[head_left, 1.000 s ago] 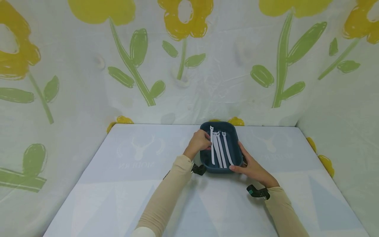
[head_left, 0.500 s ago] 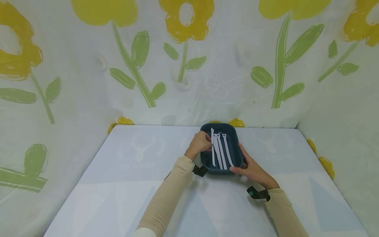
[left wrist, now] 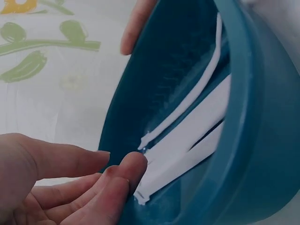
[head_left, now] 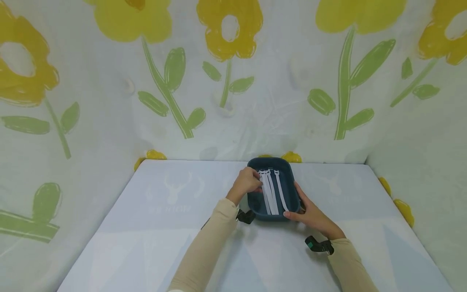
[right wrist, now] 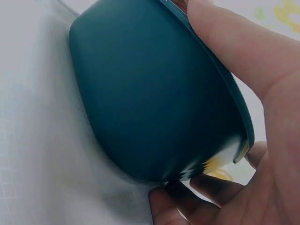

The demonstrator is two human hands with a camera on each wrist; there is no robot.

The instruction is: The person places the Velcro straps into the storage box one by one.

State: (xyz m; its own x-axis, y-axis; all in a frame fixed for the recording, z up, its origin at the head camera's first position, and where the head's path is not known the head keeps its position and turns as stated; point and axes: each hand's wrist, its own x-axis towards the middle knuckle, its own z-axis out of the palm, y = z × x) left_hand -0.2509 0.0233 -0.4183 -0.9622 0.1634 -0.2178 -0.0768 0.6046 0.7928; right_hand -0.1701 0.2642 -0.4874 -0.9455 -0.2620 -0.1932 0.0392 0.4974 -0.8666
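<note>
A dark teal rectangular dish (head_left: pixel 270 217) tilts toward me at the table's far side. Inside lie several white strap-like cable ties with slotted heads (head_left: pixel 271 196), most bunched at the left; a single white tie (head_left: pixel 281 190) lies apart on the right. My left hand (head_left: pixel 246 181) reaches over the dish's left edge. In the left wrist view its thumb (left wrist: pixel 70 159) and fingertips stand slightly apart with nothing between them, close by the tie heads. My right hand (head_left: pixel 314 214) grips the dish's near right corner, thumb at the rim and fingers (right wrist: pixel 215 190) around the underside.
The dish is over a pale printed table (head_left: pixel 153 251), close to its back edge. A flower-patterned cloth wall (head_left: pixel 277 101) rises behind, with more cloth on both sides. Dark wrist cameras (head_left: pixel 319 245) sit below each hand.
The leftmost tie, earlier upright at my left fingers, now lies down with the bunch, and my left fingers have let it go. My right hand keeps its grip. The head view has tilted up slightly.
</note>
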